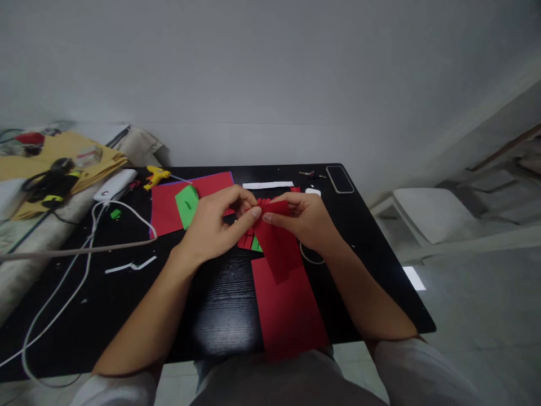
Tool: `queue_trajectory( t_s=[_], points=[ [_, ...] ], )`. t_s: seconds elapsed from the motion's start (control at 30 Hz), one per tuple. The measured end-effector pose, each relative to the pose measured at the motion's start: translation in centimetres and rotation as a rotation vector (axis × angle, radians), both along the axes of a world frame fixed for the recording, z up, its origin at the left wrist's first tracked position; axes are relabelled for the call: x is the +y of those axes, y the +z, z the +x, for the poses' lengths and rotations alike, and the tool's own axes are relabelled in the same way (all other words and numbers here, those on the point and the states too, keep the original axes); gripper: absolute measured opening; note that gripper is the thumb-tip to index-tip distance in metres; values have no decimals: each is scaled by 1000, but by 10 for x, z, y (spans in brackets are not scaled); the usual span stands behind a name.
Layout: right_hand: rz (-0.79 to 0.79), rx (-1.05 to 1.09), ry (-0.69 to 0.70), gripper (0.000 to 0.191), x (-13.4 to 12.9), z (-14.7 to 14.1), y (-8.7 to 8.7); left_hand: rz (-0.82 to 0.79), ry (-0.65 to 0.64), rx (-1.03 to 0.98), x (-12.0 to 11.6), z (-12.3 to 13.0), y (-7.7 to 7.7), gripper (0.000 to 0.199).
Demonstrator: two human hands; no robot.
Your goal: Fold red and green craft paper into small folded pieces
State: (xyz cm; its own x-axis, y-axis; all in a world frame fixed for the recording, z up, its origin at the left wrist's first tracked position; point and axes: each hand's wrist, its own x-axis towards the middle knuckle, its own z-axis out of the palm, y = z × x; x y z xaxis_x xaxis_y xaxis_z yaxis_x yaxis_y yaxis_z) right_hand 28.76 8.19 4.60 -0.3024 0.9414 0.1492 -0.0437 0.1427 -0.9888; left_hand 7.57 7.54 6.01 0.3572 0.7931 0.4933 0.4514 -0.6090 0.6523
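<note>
Between my two hands hangs a red paper piece (pixel 279 248), pinched along its upper edge. The thumb and fingers of my left hand (pixel 222 219) close on its top left corner. My right hand (pixel 305 217) grips the top edge farther right, its thumb on the near face. Below it a larger red sheet (pixel 289 310) lies at the table's front edge. Small cut red pieces (pixel 245 241) and a green piece (pixel 256 245) show behind the held paper, partly hidden by it and my hands.
On the black table (pixel 224 304) are red sheets (pixel 167 206) with green paper (pixel 186 204), a yellow glue gun (pixel 156 176), a white strip (pixel 267 185), a phone (pixel 340 179) and keys (pixel 311 175). White cables (pixel 89 248) loop at the left. A white stool (pixel 435 214) stands right.
</note>
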Motion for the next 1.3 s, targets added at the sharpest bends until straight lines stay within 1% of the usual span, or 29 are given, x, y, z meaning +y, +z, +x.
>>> queue_trajectory(
  t_s=[0.13,0.3,0.4,0.53,0.63,0.7,0.77,0.8,0.83,0.9,0.93,0.97,1.0,1.07,1.13,1.17,1.23,1.3],
  points=[
    [-22,-49,12,27,-2,-1,1,-21,11,-45,0,6,-6,14],
    [-79,-38,60,23,-1,2,4,-95,49,-161,0,6,-10,18],
    [-134,-40,92,28,1,6,5,-113,81,-235,1,5,-10,17],
    [-217,-76,133,32,5,10,7,-147,143,-315,3,4,-4,15],
    [-243,-117,163,29,7,13,6,-223,165,-332,5,0,-2,17],
    [-223,-175,190,23,6,15,1,-319,143,-295,3,-4,-6,19],
    [-154,-270,201,20,1,17,-9,-434,114,-213,-4,-9,-15,21],
    [-106,-332,190,21,-3,18,-15,-485,108,-164,-11,-13,-22,22],
    [-47,-394,150,24,-10,18,-23,-526,119,-117,-18,-16,-30,22],
    [54,-522,78,34,-28,18,-41,-556,182,-56,-38,-22,-48,24],
    [134,-566,34,37,-40,17,-50,-571,223,-36,-49,-25,-58,27],
    [241,-606,-17,36,-53,16,-59,-597,272,-28,-60,-29,-67,30],
    [324,-633,-30,33,-67,15,-68,-626,326,-29,-71,-32,-76,32],
    [420,-645,29,23,-95,12,-84,-712,412,-35,-92,-40,-91,32],
    [472,-632,85,19,-120,8,-99,-774,487,-61,-110,-48,-100,33],
    [495,-629,81,20,-131,5,-106,-794,517,-72,-117,-52,-104,34],
    [545,-673,119,25,-150,1,-116,-827,569,-79,-131,-59,-109,34],
    [586,-713,119,32,-164,-2,-124,-859,611,-78,-142,-67,-114,35]
  ],
)
